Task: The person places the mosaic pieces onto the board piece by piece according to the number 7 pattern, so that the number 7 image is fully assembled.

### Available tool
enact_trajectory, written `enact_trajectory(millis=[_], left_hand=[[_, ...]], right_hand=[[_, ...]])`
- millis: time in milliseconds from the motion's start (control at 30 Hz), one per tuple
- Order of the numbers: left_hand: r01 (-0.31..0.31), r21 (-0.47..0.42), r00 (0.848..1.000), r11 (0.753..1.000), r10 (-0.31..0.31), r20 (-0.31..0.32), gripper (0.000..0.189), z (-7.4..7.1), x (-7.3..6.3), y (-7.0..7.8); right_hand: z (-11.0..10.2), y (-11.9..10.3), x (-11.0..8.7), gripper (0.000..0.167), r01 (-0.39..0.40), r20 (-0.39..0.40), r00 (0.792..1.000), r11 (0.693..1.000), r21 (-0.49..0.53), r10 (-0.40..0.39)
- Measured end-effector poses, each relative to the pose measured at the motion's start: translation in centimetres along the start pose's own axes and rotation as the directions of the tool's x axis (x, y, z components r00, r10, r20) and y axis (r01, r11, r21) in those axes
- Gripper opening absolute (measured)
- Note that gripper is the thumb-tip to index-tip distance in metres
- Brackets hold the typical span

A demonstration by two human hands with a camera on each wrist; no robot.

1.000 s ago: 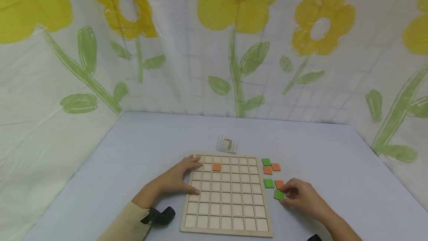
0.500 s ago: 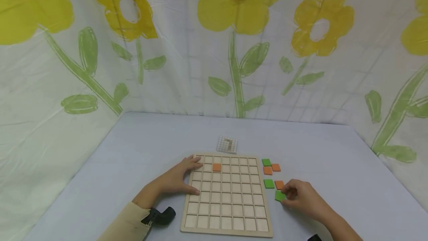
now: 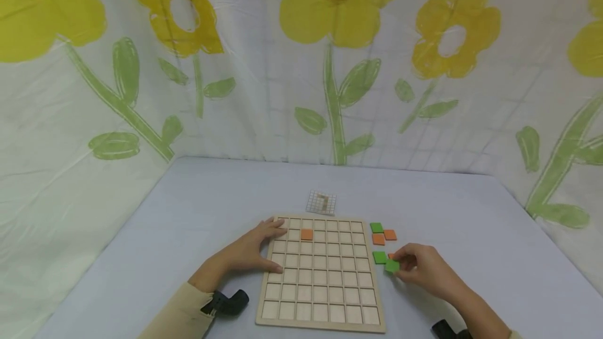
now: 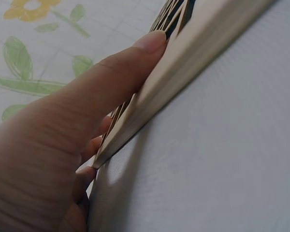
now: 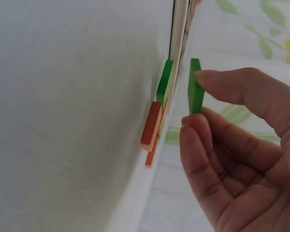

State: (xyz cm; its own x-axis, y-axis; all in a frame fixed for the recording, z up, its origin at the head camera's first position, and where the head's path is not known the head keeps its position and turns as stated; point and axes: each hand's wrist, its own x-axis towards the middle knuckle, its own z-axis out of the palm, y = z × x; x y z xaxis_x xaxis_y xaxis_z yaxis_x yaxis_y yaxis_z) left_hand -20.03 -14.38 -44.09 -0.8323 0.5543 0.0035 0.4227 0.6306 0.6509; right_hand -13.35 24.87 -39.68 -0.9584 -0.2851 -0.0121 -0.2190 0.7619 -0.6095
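Plainly, right hand [image 3: 426, 271] pinches tile [image 5: 195, 95] (green).

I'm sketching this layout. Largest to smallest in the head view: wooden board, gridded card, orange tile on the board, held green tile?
Wooden board
Gridded card
Orange tile and held green tile: too alike to rank

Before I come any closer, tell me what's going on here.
A person's right hand pinches a green square tile, held clear of the white table, to the right of a pale wooden grid board. The left hand rests on the board's left edge. One orange square tile sits in the board; loose green tiles and orange tiles lie along its right side. A small gridded card lies beyond the board.
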Motion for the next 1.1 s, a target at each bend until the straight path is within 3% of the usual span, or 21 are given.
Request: enact_trajectory(millis=[467, 700, 1100], left_hand=[[0.01, -0.013, 1.0, 1.0, -0.01, 0.01, 0.09, 0.0, 0.0, 0.0], [0.014, -0.024, 1.0, 1.0, -0.013, 0.013, 0.09, 0.0, -0.1, 0.0], [0.023, -0.036, 1.0, 0.999, -0.023, 0.014, 0.09, -0.1, -0.1, 0.0]], right_hand=[[0.0, -1.7, 2.6, 0.022, 0.118, -0.016, 0.993, 0.993, 0.02, -0.117], [0.4, -3.1, 4.0, 0.023, 0.109, 0.013, 0.994, 0.993, 0.036, -0.11], [1.7, -4.3, 6.3, 0.022, 0.184, 0.056, 0.98, 0.98, 0.077, -0.189]])
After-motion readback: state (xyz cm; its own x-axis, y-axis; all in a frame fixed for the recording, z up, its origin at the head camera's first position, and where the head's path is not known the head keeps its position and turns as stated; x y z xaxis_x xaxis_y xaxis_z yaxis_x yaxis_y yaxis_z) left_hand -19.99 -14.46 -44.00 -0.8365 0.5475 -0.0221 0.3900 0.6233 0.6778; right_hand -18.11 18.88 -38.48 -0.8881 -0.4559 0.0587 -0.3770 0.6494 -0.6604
